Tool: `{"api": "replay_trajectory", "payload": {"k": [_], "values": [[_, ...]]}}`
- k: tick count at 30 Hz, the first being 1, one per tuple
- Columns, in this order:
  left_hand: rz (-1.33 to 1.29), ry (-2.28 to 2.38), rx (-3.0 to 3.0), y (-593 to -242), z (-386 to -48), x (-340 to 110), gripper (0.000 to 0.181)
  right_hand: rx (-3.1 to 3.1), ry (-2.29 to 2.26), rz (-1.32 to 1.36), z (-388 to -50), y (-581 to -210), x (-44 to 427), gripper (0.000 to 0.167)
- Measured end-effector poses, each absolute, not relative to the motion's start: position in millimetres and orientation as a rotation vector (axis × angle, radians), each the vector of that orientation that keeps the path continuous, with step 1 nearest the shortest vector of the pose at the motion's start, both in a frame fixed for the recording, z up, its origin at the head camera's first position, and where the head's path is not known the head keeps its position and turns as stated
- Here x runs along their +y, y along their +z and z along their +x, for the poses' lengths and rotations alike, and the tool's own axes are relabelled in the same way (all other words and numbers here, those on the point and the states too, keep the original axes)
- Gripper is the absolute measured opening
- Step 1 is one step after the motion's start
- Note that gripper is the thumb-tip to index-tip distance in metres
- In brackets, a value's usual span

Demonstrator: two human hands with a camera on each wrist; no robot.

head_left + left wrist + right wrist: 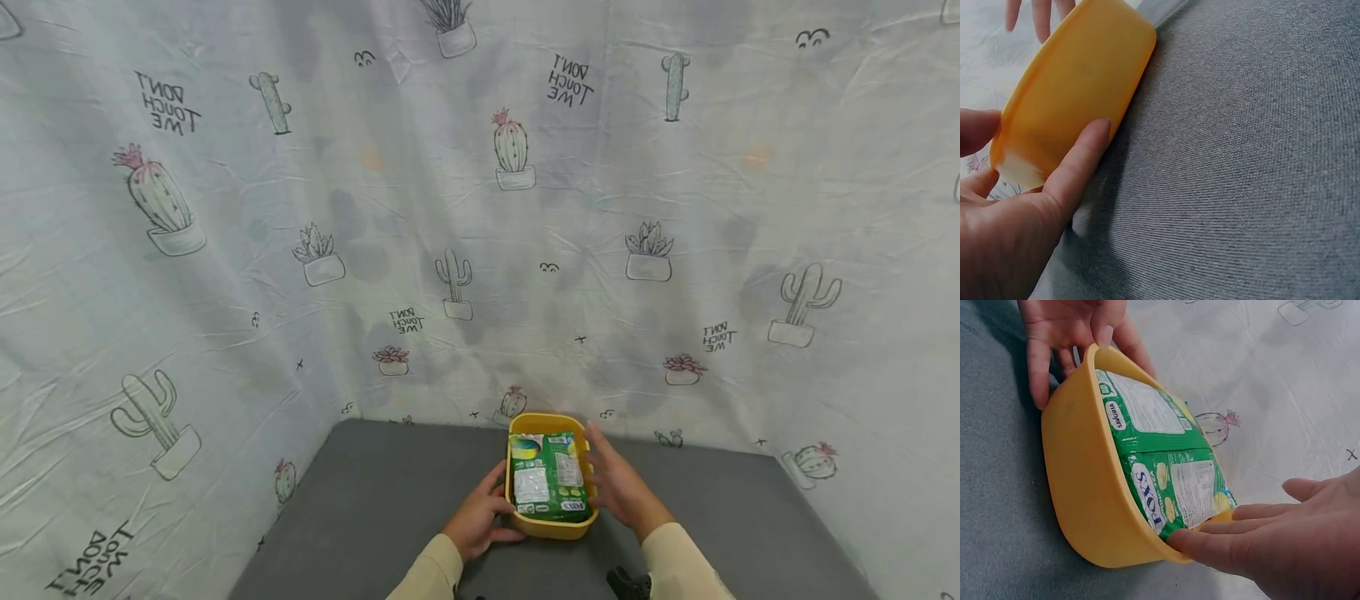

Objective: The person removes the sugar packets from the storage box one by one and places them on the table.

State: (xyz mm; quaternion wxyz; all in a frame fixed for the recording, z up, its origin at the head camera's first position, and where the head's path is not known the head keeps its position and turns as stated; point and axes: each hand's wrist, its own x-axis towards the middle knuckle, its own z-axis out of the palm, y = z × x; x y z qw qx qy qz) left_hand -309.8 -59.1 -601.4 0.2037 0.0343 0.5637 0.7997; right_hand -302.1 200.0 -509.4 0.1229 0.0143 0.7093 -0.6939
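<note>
A yellow tub (551, 528) stands on the grey table, with green snack packets (553, 475) lying side by side inside it, label side up. My left hand (480, 518) holds the tub's left side; in the left wrist view its thumb and fingers are around the tub's corner (1079, 81). On the right side is my right hand (618, 483), fingers extended along the rim. Seen from the right wrist, this hand (1291, 531) touches the rim and the edge of a packet (1172, 487) with straight fingers.
The grey table (375, 500) reaches back to a pale hanging sheet (480, 208) printed with cacti, just behind the tub. More of this sheet hangs at both sides. A black object (628, 583) is by the right sleeve.
</note>
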Motion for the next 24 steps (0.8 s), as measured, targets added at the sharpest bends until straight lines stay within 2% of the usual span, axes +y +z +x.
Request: {"api": "replay_trajectory", "payload": {"k": [8, 12, 19, 24], "values": [[0.12, 2.256, 1.537, -601, -309, -57, 0.094, 2.07, -1.959, 0.132, -312, -509, 188, 0.126], [0.111, 2.259, 1.523, -601, -310, -57, 0.092, 2.065, -1.942, 0.149, -317, -509, 184, 0.124], [0.098, 2.258, 1.512, -600, -310, -57, 0.091, 2.106, -1.941, 0.209, -318, -508, 188, 0.132], [0.09, 2.258, 1.51, -598, -309, -57, 0.091, 2.163, -1.886, 0.201, -315, -504, 182, 0.128]]}}
